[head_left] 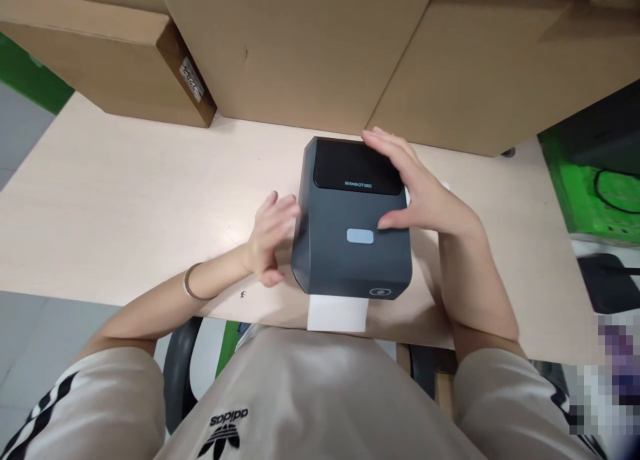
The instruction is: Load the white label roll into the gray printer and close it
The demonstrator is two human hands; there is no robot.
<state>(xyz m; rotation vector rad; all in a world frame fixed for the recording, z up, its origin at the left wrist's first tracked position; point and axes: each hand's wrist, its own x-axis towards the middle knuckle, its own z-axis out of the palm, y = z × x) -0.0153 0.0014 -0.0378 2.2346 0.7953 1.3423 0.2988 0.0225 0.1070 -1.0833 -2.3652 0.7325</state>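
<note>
A dark grey label printer (355, 260) stands on the light wooden table in front of me, with a black glossy top panel and a light blue button (360, 236). White paper (337, 313) sticks out from under its near edge. My left hand (273, 237) is at the printer's left side, fingers apart and slightly blurred; whether it touches the side is unclear. On the right, my right hand (413, 187) rests against the printer's top right edge, thumb and fingers spread wide, the thumb close to the button.
Large cardboard boxes (300, 53) line the table's far edge, with a flatter labelled box (125, 67) at the far left. To the right are a green surface (600, 207) with a black cable and a dark flat object (607, 283). A chair armrest (180, 373) shows below.
</note>
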